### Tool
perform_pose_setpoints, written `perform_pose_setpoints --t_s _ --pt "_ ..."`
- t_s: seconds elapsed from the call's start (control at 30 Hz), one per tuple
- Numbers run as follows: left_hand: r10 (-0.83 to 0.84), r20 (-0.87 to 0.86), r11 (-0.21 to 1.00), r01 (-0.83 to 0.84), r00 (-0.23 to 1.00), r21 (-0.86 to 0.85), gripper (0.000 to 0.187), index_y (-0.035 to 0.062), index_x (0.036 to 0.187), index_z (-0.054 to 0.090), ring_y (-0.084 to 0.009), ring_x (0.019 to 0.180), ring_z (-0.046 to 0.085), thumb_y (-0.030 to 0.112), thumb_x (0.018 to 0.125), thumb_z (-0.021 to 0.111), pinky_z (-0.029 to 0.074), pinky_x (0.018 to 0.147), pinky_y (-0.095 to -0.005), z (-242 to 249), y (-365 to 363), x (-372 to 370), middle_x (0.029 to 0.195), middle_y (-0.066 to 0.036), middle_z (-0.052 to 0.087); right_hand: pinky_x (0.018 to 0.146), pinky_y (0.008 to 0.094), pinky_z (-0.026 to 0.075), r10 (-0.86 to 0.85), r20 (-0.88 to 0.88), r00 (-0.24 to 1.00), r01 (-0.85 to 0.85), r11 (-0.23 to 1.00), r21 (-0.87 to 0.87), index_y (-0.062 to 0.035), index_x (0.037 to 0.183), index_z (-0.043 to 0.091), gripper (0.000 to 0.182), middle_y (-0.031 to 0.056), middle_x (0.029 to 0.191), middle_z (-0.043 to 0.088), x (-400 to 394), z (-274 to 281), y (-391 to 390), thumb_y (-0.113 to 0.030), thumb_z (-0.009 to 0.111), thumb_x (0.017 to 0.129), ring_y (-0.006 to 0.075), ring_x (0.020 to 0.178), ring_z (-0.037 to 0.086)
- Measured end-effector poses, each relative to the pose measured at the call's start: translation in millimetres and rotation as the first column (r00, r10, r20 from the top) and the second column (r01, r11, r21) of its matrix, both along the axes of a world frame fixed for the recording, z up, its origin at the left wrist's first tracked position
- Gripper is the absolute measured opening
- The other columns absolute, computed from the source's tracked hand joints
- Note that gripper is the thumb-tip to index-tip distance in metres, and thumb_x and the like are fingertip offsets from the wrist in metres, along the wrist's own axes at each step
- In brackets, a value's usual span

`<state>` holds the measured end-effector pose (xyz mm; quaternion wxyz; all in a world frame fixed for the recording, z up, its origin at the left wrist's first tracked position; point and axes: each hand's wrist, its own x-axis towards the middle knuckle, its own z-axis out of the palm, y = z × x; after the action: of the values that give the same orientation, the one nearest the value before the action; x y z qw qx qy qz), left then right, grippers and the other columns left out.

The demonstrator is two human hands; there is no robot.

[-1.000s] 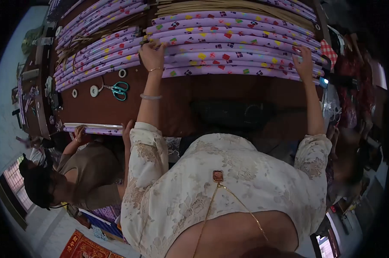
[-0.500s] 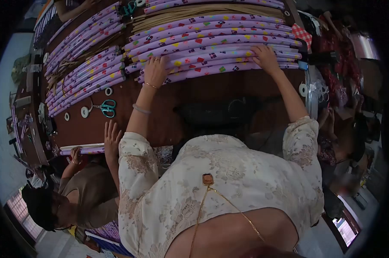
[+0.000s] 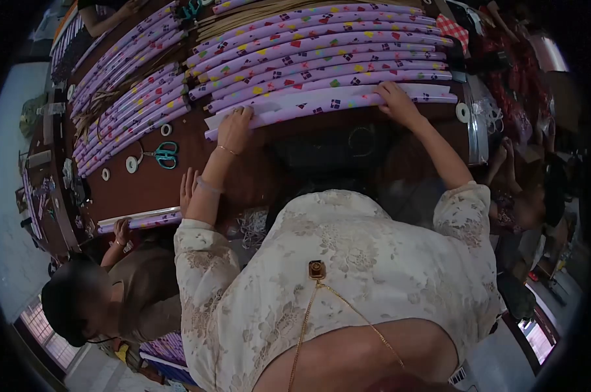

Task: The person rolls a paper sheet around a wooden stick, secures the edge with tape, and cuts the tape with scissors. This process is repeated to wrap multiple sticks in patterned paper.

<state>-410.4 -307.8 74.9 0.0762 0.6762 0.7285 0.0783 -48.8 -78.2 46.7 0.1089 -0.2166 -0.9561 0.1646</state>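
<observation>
Lying at left on the tabletop point(image 3: 135, 189) are teal scissors point(image 3: 158, 154), just beside a tape roll point(image 3: 128, 164). Next, the left hand point(image 3: 235, 129) bends its fingers over a partly opened patterned roll point(image 3: 321, 103), in front of similar purple rolls point(image 3: 315, 46); whether it grips cannot be told. The right hand point(image 3: 399, 106) pinches that roll nearer its right end.

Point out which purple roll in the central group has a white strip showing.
The roll nearest the wearer's body, with the left hand and right hand on it; no such white strip shows on the others.
</observation>
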Motion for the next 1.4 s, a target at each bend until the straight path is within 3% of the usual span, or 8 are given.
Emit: perform_pose_setpoints --t_s 0.2,0.27,0.33,0.5,0.57,0.77,0.97,1.4 --pt "0.013 -0.130 1.000 -0.011 0.991 0.014 0.015 0.0072 0.087 0.051 -0.0290 0.073 0.059 0.019 0.078 0.053 0.046 0.065 -0.0409 -27.9 -4.8 7.4 0.078 -0.012 0.058 0.078 0.0392 0.042 -0.049 0.093 0.995 0.051 0.999 -0.019 -0.0069 0.100 0.050 0.042 0.0118 0.102 0.051 -9.0 -32.2 5.5 -0.006 0.066 0.061 0.0305 0.098 0.049" --pt "0.081 -0.040 0.963 -0.089 0.996 -0.256 0.020 0.0075 0.092 0.050 -0.0306 0.071 0.059 0.021 0.078 0.053 0.045 0.065 -0.0423 -22.1 -2.8 8.7 0.079 -0.012 0.059 0.079 0.0399 0.041 -0.071 0.097 0.993 0.076 0.996 -0.042 -0.0072 0.101 0.049 0.041 0.0120 0.103 0.052 -7.2 -35.1 5.4 -0.008 0.067 0.063 0.0301 0.099 0.050" --pt "0.053 0.044 0.965 -0.040 0.998 -0.258 0.022 0.0069 0.093 0.049 -0.0307 0.073 0.058 0.022 0.078 0.054 0.045 0.065 -0.0425 -13.5 -1.1 6.6 0.080 -0.012 0.059 0.080 0.0407 0.040 -0.092 0.101 0.991 0.099 0.993 -0.061 -0.0075 0.101 0.049 0.040 0.0121 0.104 0.053 -9.4 -35.4 6.0 -0.010 0.067 0.065 0.0296 0.100 0.050" --pt "-0.128 0.173 0.984 0.147 0.977 -0.105 0.026 0.0058 0.091 0.047 -0.0305 0.080 0.057 0.025 0.076 0.056 0.045 0.068 -0.0416 -30.4 -3.0 -4.9 0.083 -0.013 0.059 0.087 0.0448 0.036 -0.136 0.103 0.985 0.140 0.990 -0.034 -0.0087 0.109 0.045 0.048 0.0144 0.111 0.051 -11.0 -37.7 4.9 -0.010 0.067 0.067 0.0327 0.107 0.046" --pt "-0.079 -0.075 0.995 0.074 0.994 -0.064 0.024 0.0060 0.089 0.048 -0.0291 0.084 0.057 0.024 0.076 0.056 0.045 0.071 -0.0409 -27.7 -4.1 0.3 0.084 -0.013 0.059 0.088 0.0449 0.035 -0.144 0.122 0.982 0.148 0.989 -0.027 -0.0082 0.110 0.045 0.046 0.0153 0.114 0.050 -10.1 -36.3 1.1 -0.011 0.066 0.069 0.0345 0.108 0.045" --pt "-0.010 -0.174 0.986 -0.020 0.985 -0.166 0.016 0.0062 0.088 0.048 -0.0284 0.083 0.057 0.015 0.076 0.052 0.045 0.073 -0.0407 -40.6 -11.9 10.2 0.084 -0.014 0.059 0.092 0.0443 0.034 -0.064 0.211 0.976 0.098 0.983 -0.154 -0.0052 0.109 0.045 0.038 0.0163 0.112 0.047 -4.1 -27.5 -2.0 -0.014 0.061 0.075 0.0380 0.105 0.043" --pt "-0.011 -0.056 1.000 0.012 0.998 0.010 0.015 0.0055 0.088 0.048 -0.0290 0.083 0.058 0.010 0.074 0.052 0.045 0.075 -0.0394 -56.4 -22.4 12.3 0.086 -0.015 0.060 0.086 0.0455 0.037 -0.001 0.227 0.974 0.045 0.981 -0.189 -0.0045 0.106 0.045 0.035 0.0151 0.108 0.044 2.8 -43.5 3.0 -0.009 0.060 0.074 0.0374 0.098 0.044" --pt "0.087 -0.028 0.996 -0.086 0.996 0.019 0.016 0.0045 0.092 0.049 -0.0275 0.095 0.054 0.007 0.076 0.048 0.043 0.075 -0.0374 -40.8 -41.9 35.6 0.099 -0.012 0.056 0.080 0.0405 0.039 0.047 0.145 0.988 -0.022 0.985 -0.170 -0.0020 0.096 0.047 0.034 0.0158 0.108 0.044 4.8 -31.8 -3.4 -0.004 0.065 0.067 0.0361 0.095 0.046"
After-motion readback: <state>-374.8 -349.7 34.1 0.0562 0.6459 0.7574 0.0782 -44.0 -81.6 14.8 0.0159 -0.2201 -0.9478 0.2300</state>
